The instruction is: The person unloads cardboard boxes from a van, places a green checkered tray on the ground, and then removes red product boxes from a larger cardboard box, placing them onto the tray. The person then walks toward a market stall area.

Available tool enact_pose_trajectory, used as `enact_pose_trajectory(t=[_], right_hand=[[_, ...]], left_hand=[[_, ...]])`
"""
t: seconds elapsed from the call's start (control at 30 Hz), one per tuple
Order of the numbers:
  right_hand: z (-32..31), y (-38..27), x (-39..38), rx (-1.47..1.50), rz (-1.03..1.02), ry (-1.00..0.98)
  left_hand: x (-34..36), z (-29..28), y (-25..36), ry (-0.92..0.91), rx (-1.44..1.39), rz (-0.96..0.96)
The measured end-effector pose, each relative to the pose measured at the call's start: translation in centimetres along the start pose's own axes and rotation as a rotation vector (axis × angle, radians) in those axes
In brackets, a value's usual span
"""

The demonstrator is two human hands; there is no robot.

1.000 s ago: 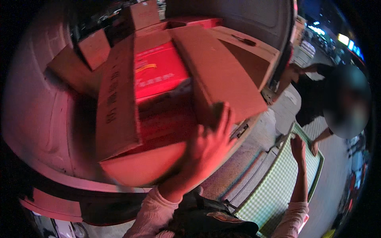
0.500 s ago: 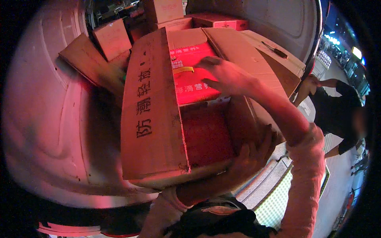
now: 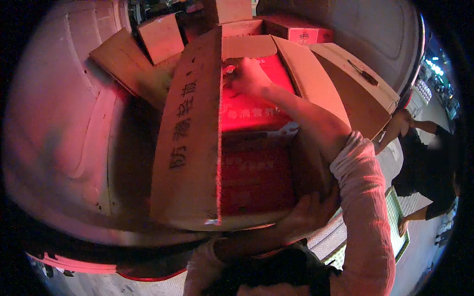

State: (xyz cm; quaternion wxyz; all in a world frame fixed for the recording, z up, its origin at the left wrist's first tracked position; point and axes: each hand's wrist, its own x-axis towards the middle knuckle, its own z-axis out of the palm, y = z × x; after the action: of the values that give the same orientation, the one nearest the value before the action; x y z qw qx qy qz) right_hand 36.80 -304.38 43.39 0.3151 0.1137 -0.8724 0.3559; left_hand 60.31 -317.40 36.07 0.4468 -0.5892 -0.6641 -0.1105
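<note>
An open brown cardboard box (image 3: pixel 187 133) stands in front of me, its flaps raised, dark lettering on the left one. Inside sits a red carton (image 3: pixel 256 116) at the far end, and a lower red surface (image 3: pixel 256 182) fills the near end. Over the top of the far carton, my right hand (image 3: pixel 244 76) is closed, fingers curled where its yellow handle was visible earlier; the hand now hides that handle. My left hand (image 3: pixel 313 212) reaches across beneath my right arm and grips the box's near right corner, fingers bent against the cardboard.
More cardboard boxes (image 3: pixel 160 37) stand behind and left. Another open box (image 3: pixel 355 84) with a dark-handled tool (image 3: pixel 363 73) on its flap is at right. A person in black (image 3: pixel 427 163) is beside it, one hand on a green checked panel (image 3: pixel 397 222). White vehicle walls (image 3: pixel 54 108) enclose the left.
My right hand has moved left onto the red carton's handle and its fingers have closed. My left hand stays at the box corner. The whole view has shifted slightly.
</note>
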Motion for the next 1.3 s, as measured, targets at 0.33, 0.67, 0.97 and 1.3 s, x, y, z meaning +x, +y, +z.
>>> enact_pose_trajectory(t=[0.33, 0.67, 0.97, 1.3], right_hand=[[-3.4, -8.3, -2.7, -0.036, -0.171, 0.004], [-10.1, -15.0, 0.2, -0.278, -0.238, -0.235], [-21.5, -21.5, 3.4, -0.886, -0.461, -0.078], [-29.9, -24.3, -10.7, -0.591, 0.301, 0.121]], left_hand=[[-0.7, -0.6, 0.5, -0.039, -0.195, -0.037], [-0.4, -1.7, 0.5, -0.052, -0.049, -0.072], [0.4, -1.6, 1.4, -0.076, -0.047, -0.043], [-1.0, -1.7, 0.4, -0.312, -0.180, -0.037]])
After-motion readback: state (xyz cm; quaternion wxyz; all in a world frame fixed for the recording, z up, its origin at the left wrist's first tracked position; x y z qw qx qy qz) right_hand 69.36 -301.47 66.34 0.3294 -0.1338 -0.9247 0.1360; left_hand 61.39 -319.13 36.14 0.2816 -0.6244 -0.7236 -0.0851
